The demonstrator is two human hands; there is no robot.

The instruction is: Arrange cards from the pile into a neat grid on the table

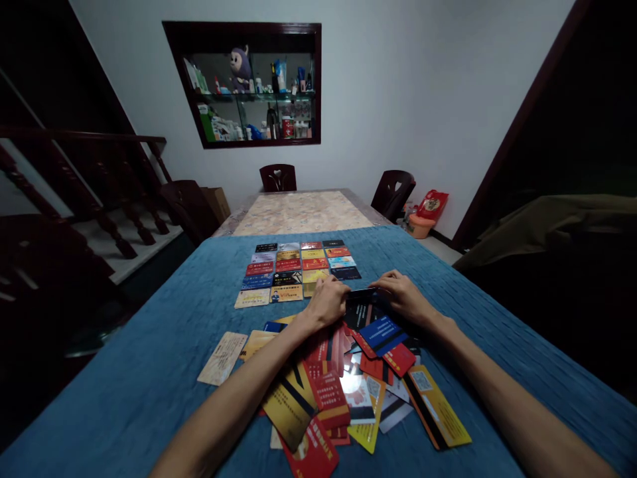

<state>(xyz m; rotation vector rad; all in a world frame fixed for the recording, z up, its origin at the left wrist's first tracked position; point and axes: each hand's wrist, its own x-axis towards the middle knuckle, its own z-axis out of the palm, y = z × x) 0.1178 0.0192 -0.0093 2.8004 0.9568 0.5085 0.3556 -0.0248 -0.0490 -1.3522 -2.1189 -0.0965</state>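
My left hand (327, 300) and my right hand (404, 293) are closed at either end of a dark card (362, 293), which is tilted nearly edge-on above the table. Right below it lies a loose pile of plastic cards, among them a black card (359, 315), a blue card (382, 334), a gold card (290, 403) and a yellow card (438, 406) with a dark stripe. My left forearm covers part of the pile. Beyond my hands, several cards such as an orange VIP card (286, 293) lie in neat rows; my left hand hides the nearest right corner of them.
A blue cloth (164, 345) covers the near part of the table, with a patterned tabletop (303, 209) beyond. Chairs (393, 192) stand around it. A stair railing (99, 219) is at left, a wall shelf (243, 93) at the back, a red bag (432, 202) at right.
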